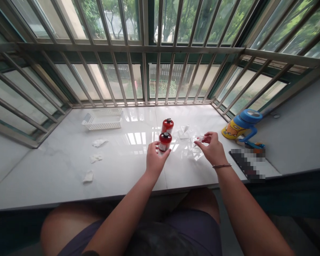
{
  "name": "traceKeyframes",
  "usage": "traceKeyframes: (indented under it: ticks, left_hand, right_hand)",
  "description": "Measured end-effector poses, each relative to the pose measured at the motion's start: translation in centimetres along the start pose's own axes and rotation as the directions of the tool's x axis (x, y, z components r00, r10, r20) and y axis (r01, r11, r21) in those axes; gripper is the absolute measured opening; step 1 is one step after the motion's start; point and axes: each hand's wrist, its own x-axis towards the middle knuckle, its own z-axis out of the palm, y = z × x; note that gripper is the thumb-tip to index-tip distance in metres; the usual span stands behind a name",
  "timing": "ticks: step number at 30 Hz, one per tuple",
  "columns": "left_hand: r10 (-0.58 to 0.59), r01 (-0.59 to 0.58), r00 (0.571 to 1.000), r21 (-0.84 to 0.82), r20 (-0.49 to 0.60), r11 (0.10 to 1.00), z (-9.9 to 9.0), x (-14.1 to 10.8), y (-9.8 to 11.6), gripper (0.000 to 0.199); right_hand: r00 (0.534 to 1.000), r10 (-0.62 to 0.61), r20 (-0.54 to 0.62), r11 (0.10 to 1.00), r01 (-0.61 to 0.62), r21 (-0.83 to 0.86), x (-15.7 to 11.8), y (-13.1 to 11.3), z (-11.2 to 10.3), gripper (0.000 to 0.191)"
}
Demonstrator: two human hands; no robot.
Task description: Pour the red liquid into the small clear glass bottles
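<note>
The round red bottle with a black cap (165, 142) stood upright within the left hand's (156, 156) grip, its fingers and thumb curled around the lower sides. It lay to the left of the right hand (210, 144), which pinched a small clear plastic piece (198, 139) between thumb and fingers. A second dark-capped red bottle (168, 125) stood just behind the first.

Left hand (155, 158) curled, right hand (212, 147) pinched.
</note>
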Motion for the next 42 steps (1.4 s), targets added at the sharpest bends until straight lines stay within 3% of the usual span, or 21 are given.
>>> traceKeyframes:
  ticks: [4, 8, 13, 17, 21, 25, 30, 32, 37, 42]
  left_hand:
    - [-0.126, 0.129, 0.98, -0.011, 0.155, 0.992, 0.2, 3.2, -1.3, 0.084]
    - [-0.102, 0.117, 0.967, -0.053, 0.234, 0.992, 1.2, 4.8, -1.7, 0.071]
    - [-0.056, 0.092, 0.956, -0.111, 0.289, 0.99, 1.7, 4.5, -1.9, 0.068]
    - [-0.046, 0.075, 0.972, -0.118, 0.232, 0.99, 1.4, 4.9, -2.3, 0.046]
    - [-0.039, 0.049, 0.993, -0.087, 0.113, 0.995, 1.5, 7.6, -2.1, 0.042]
    - [0.003, 0.002, 0.992, -0.041, 0.124, 0.999, 2.3, 12.0, -1.3, 0.062]
    - [0.012, -0.016, 0.979, 0.019, 0.205, 1.0, 3.8, 15.9, -0.9, 0.094]
    - [0.004, -0.012, 0.973, 0.029, 0.232, 0.999, 4.4, 16.4, -1.0, 0.095]
    - [-0.019, 0.014, 0.968, 0.022, 0.25, 1.0, 5.3, 16.2, -1.2, 0.07]
    - [-0.004, 0.007, 0.983, -0.016, 0.181, 1.0, 3.5, 15.4, -1.4, 0.067]
  right_hand:
    - [0.999, -0.005, 0.032, 1.0, 0.006, -0.028, 1.9, 1.1, 1.0, 0.07]
    - [0.997, -0.016, 0.075, 0.998, 0.021, -0.058, 2.2, 1.8, 1.9, 0.065]
    - [0.991, -0.05, 0.121, 0.995, 0.059, -0.075, 1.9, 2.2, 2.2, 0.063]
    - [0.986, -0.12, 0.117, 0.989, 0.129, -0.067, 2.0, 1.7, 1.7, 0.067]
    - [0.978, -0.19, 0.083, 0.974, 0.198, -0.106, 3.8, 0.6, 1.0, 0.046]
    - [0.961, -0.22, 0.165, 0.946, 0.252, -0.205, 7.2, -0.4, 1.3, 0.033]
    - [0.918, -0.184, 0.352, 0.897, 0.304, -0.322, 11.4, -1.4, 3.3, 0.034]
    - [0.899, -0.154, 0.41, 0.876, 0.316, -0.365, 12.7, -1.6, 4.2, 0.034]
    - [0.862, -0.095, 0.498, 0.837, 0.34, -0.428, 14.3, -2.0, 5.6, 0.027]
    - [0.888, -0.146, 0.437, 0.833, 0.349, -0.43, 13.9, -3.0, 5.4, 0.024]
